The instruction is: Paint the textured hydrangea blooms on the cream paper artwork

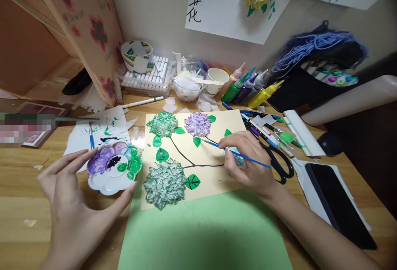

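My left hand (77, 204) grips a white flower-shaped paint palette (107, 183) by its edges; purple, green and black paint lie in it. Pinched in my right hand (248, 164) is a thin blue paintbrush (248, 158). Its tip is at or just beside a green painted leaf (196, 142) below the purple flower (197, 124). The cream paper (214, 187) also bears a green flower (163, 124), a large green-white flower (165, 184), black stems and more green leaves. A bluish flower (238, 158) is partly hidden by my right hand.
Under the cream paper lies a green sheet (201, 232). Behind stand paint bottles (265, 94), a paper cup (218, 80), a clear bowl (187, 90) and a marker box (149, 80). Black scissors (281, 166) and a phone (338, 204) lie to the right, a paint-stained paper (82, 131) to the left.
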### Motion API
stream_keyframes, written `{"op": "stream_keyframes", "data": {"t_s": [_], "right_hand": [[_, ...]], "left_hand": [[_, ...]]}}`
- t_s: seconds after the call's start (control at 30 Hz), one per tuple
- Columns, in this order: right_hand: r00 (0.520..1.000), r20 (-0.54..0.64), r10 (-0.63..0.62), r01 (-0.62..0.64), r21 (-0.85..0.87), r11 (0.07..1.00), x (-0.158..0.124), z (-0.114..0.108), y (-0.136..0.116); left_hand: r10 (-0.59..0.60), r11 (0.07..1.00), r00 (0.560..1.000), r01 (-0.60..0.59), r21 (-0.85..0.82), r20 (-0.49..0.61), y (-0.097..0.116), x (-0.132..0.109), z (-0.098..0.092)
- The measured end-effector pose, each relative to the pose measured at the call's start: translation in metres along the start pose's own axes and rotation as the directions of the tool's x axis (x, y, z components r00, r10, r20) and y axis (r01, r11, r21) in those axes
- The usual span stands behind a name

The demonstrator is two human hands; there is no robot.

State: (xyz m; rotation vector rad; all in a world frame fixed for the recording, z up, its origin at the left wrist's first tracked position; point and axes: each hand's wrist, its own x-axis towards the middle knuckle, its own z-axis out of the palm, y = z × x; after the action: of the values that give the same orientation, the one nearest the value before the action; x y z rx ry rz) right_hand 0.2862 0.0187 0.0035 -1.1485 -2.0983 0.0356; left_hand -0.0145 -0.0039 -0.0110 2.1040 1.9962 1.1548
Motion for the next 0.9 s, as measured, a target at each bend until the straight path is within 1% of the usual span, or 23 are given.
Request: {"op": "stream_keyframes", "data": {"t_s": [0.27, 0.6, 0.9], "right_hand": [[1.0, 0.006, 0.025, -0.025, 0.008, 1.0, 0.0021, -0.0003, -0.0015], [0.999, -0.013, 0.046, -0.046, 0.001, 0.999, 0.0017, 0.0003, -0.0012], [0.999, 0.005, 0.033, -0.033, 0.017, 0.999, 0.0021, -0.0006, -0.0025]], "left_hand": [[-0.001, 1.0, 1.0, 0.001, 0.012, 0.017, 0.0009, 0.0009, 0.0007], [0.012, 1.0, 1.0, -0.012, 0.008, 0.016, 0.0006, 0.0009, -0.0007], [0.003, 1.0, 1.0, -0.003, 0.01, 0.022, 0.0029, 0.0018, 0.0]]}}
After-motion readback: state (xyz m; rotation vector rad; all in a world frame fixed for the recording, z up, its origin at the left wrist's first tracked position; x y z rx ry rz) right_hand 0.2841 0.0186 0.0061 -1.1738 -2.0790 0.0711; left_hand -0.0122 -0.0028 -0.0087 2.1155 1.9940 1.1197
